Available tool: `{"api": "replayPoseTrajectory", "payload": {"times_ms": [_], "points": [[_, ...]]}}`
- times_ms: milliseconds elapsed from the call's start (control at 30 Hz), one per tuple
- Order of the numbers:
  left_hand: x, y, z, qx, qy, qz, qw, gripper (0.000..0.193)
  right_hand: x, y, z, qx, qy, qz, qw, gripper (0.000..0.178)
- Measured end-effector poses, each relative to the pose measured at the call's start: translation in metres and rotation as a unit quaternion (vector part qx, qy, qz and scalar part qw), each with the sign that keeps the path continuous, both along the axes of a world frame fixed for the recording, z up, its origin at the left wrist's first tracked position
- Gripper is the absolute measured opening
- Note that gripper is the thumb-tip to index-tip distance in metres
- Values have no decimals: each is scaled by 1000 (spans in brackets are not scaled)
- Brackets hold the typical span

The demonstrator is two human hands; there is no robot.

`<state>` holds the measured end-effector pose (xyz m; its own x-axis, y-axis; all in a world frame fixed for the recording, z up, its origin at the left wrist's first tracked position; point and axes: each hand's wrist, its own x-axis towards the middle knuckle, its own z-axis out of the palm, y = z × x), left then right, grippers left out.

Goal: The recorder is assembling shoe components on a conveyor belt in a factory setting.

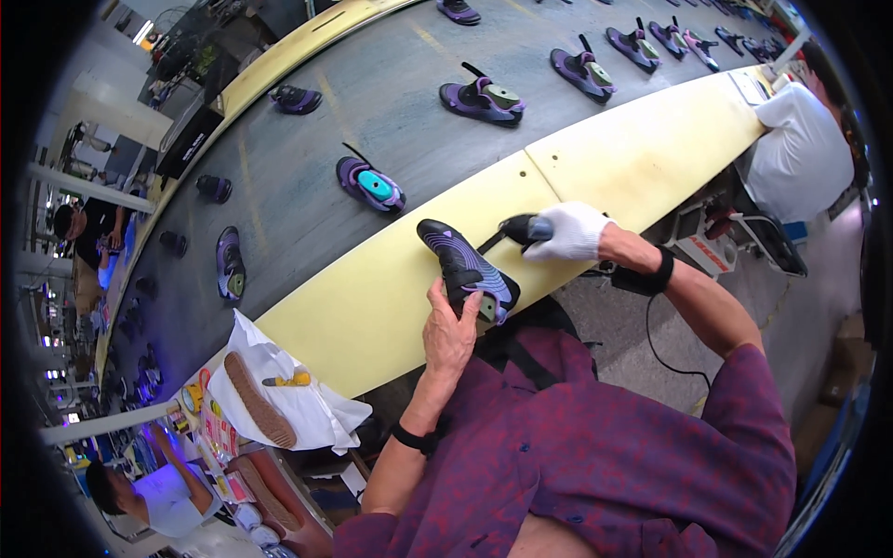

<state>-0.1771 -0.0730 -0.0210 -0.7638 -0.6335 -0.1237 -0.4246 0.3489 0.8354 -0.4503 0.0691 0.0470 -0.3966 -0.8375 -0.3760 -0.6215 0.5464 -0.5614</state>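
Observation:
A black shoe with wavy purple lines (465, 265) stands on the cream ledge, its toe pointing to the far left. My left hand (451, 335), bare, grips it around the heel, with thumb and fingers on either side. Inside the heel opening shows a grey-green piece (487, 308). A white knitted glove covers my right hand (572, 232), which is closed on a dark rounded object (523, 230) just right of the shoe. From that object a thin black strip (491, 243) reaches toward the shoe's side; whether it belongs to the shoe I cannot tell.
Beyond the cream ledge (335, 321) runs a grey conveyor belt (298, 195) carrying many similar shoes, one with a turquoise insert (375, 185). White paper at the left holds a brown sole (256, 400) and a yellow-handled tool (286, 379). A person in white (805, 139) sits at the right.

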Motion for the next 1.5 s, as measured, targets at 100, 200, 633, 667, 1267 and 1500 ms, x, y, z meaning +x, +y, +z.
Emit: {"api": "replayPoseTrajectory", "payload": {"times_ms": [100,200,633,667,1267,1500], "points": [[-20,0,27,-153,-49,-44,986,90,-6,53,22,-59,-44,-127,989,47],[-48,-16,29,-346,-39,-188,918,98,-9,106,16,-68,-59,-207,974,41],[-128,-15,62,-317,-44,-441,838,86,42,208,-19,-153,-167,-294,929,30],[-127,-5,59,-317,-37,-411,854,86,43,212,-21,-154,-196,-284,926,30],[-150,54,55,-323,-33,-406,854,89,12,199,-15,-264,-226,-201,916,28],[-135,31,68,-291,-36,-365,884,82,2,238,-27,-251,-214,-314,890,32]]}}
